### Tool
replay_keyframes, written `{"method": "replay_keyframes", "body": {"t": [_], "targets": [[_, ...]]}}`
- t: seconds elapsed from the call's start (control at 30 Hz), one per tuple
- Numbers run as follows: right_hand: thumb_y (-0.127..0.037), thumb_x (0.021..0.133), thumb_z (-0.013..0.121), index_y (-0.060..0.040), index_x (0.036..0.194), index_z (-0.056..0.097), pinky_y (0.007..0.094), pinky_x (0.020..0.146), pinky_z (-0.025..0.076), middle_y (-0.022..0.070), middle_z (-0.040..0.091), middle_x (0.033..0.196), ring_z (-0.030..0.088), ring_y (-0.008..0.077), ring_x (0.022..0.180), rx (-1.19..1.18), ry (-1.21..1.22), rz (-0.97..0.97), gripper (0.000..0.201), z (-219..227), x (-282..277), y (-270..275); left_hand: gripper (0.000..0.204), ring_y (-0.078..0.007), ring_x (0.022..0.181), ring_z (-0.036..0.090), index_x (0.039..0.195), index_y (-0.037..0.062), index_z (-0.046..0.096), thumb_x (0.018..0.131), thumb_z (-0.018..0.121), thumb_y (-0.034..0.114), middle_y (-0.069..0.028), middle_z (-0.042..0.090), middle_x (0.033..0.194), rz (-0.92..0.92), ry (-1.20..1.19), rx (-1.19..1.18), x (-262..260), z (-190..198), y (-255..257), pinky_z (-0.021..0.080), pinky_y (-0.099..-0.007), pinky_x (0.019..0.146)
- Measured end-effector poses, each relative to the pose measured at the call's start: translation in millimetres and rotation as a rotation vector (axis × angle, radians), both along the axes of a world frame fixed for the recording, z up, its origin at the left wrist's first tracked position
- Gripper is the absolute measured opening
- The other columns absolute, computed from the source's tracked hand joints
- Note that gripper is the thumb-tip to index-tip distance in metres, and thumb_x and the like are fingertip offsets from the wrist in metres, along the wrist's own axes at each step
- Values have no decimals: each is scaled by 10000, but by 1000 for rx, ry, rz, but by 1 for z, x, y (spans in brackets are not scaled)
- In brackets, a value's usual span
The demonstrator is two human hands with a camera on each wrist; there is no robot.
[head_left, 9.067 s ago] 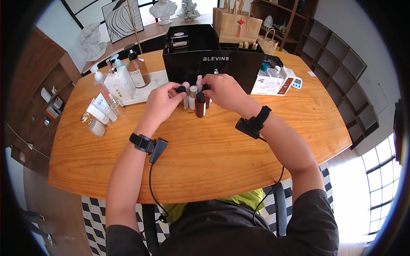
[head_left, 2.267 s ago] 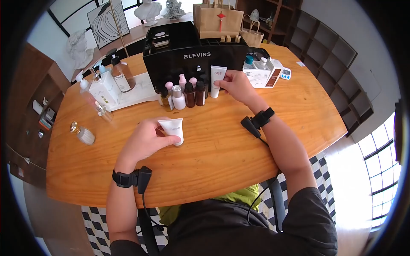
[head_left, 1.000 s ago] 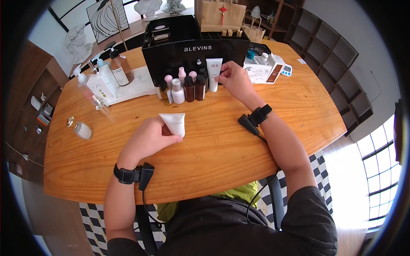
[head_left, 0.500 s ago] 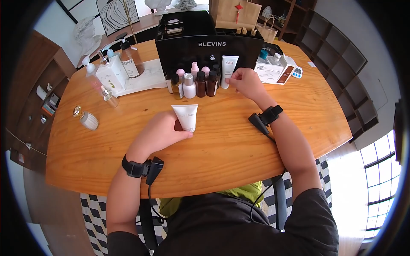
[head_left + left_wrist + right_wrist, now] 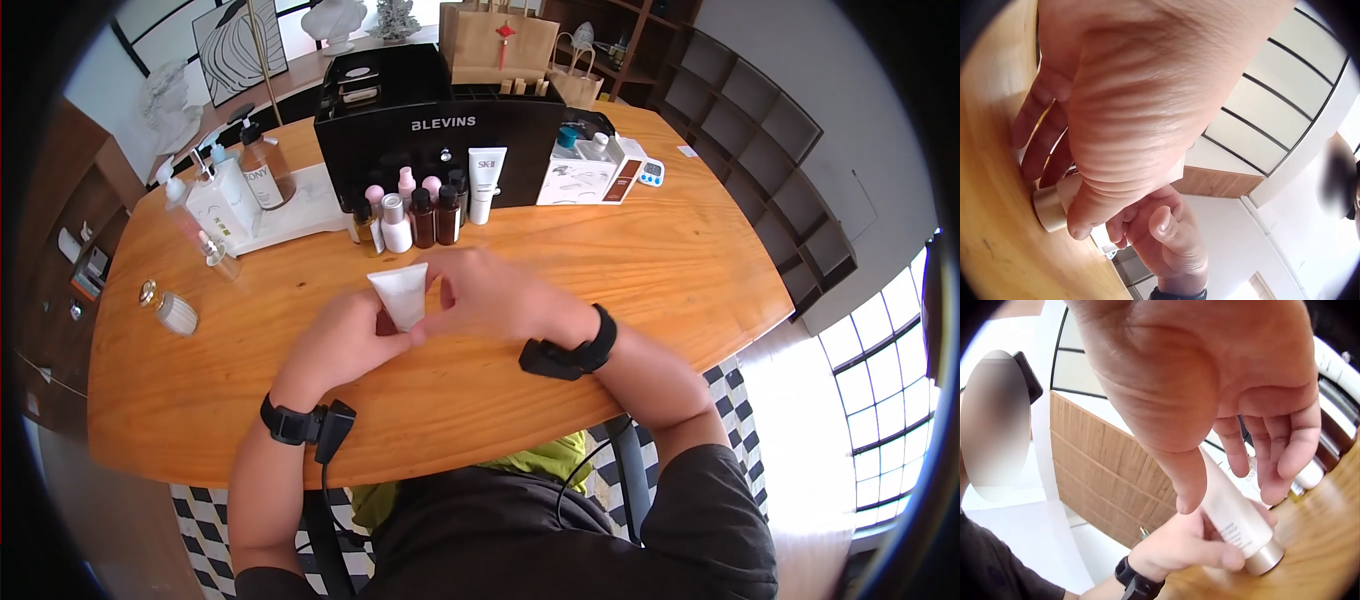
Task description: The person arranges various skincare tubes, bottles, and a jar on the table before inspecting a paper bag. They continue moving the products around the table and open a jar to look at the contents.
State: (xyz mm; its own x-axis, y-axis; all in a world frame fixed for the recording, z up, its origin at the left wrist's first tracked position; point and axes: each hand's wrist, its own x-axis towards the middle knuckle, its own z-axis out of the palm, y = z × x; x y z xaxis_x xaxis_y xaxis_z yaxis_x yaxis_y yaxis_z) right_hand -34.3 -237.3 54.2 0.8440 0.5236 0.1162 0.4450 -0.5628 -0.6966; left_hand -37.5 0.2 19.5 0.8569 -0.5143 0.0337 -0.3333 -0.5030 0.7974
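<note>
Left hand (image 5: pixel 345 335) has the white tube (image 5: pixel 402 295) pinched between thumb and fingers, down near its metallic cap (image 5: pixel 1265 559). Right hand (image 5: pixel 500 295) is just beside the tube, thumb and fingers parted around its upper end; can't tell if they're touching it. Tube's cap-down, flat crimped end up, long axis roughly upright. It's at the table (image 5: pixel 450 420), in front of the small bottles (image 5: pixel 422 220), with the SK-II tube (image 5: pixel 485 185) farther back by the black case (image 5: pixel 395 155).
</note>
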Motion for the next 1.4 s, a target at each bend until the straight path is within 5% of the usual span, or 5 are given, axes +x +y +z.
{"method": "replay_keyframes", "body": {"t": [0.17, 0.23, 0.53, 0.77, 1.4], "targets": [[-258, 816, 902, 29, 1105, 734, 376, 703, 570, 146, 750, 852, 730, 277, 771, -39, 5, -5, 441, -18, 9, 1, 396, -226, 802, 731, 1167, -10, 722, 889, 861, 235, -118, 780, 914, -25, 8, 97, -1, 4, -1, 573, -362, 763], [-225, 811, 900, 41, 1086, 740, 372, 692, 569, 150, 751, 834, 724, 267, 747, -100, 9, -38, 415, -7, 16, -10, 537, -143, 802, 663, 1386, 24, 660, 903, 852, 156, -53, 737, 1009, -44, -27, 129, 0, 5, -1, 555, -315, 759], [-150, 833, 889, 77, 1020, 758, 322, 626, 570, 124, 747, 860, 708, 184, 701, 78, 92, -422, 322, -10, 94, -123, 412, -128, 775, 618, 1294, 33, 713, 932, 838, 184, -60, 699, 1124, -46, -83, 121, 2, 0, 4, 535, -298, 723], [-90, 886, 850, 87, 1033, 720, 298, 616, 575, 104, 747, 872, 709, 154, 711, 295, 51, -455, 265, -36, 111, -127, 373, -149, 812, 615, 1248, 23, 730, 932, 836, 190, -66, 685, 1104, -61, -103, 147, 0, 0, 3, 533, -307, 747], [-174, 925, 853, 59, 1033, 725, 288, 591, 568, 108, 758, 855, 710, 137, 671, 60, -94, -609, 287, -41, 110, -119, 345, -169, 837, 593, 1223, 21, 741, 936, 831, 190, -56, 666, 1065, -72, -117, 161, 0, 3, 1, 523, -316, 762]]}}
